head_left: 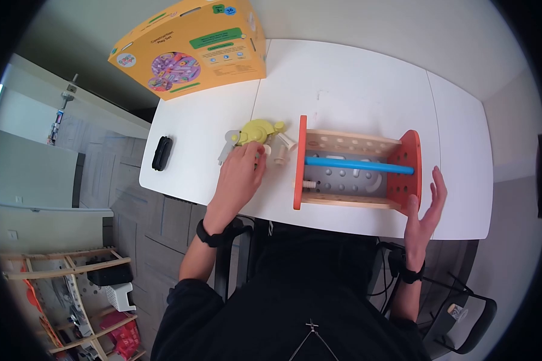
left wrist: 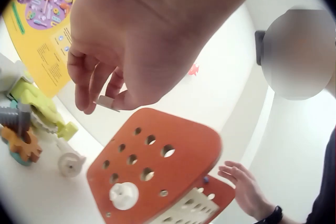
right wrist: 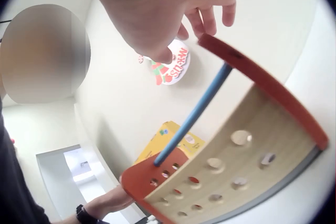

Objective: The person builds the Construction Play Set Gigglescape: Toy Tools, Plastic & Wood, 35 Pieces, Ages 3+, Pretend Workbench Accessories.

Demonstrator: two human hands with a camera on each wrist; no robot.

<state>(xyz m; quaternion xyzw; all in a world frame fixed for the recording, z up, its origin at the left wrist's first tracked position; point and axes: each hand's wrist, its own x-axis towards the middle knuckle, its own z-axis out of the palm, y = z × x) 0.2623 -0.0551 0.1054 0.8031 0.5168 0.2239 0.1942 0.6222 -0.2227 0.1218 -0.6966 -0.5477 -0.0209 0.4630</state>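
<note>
On the table stands a toy toolbox (head_left: 350,201) with red end panels, pale perforated wooden sides and a blue rod (head_left: 358,165) across the top. My left hand (head_left: 238,177) pinches a small pale piece (left wrist: 106,101) between thumb and fingers, left of the toolbox. A white bolt head (left wrist: 124,196) sits against the toolbox's left panel, its threaded shaft (head_left: 309,185) poking inside. My right hand (head_left: 423,225) is at the right panel (head_left: 411,171), fingers loosely extended. Beyond the left hand lie lime-green toy parts (head_left: 259,130) and a grey piece (head_left: 229,144).
A cream-coloured bolt (left wrist: 70,164) lies near the toolbox, beside an orange gear-shaped piece (left wrist: 22,145). A yellow play set box (head_left: 193,51) stands at the back left. Toward the table's left edge is a black case (head_left: 162,153). A chair (head_left: 470,322) stands at the lower right.
</note>
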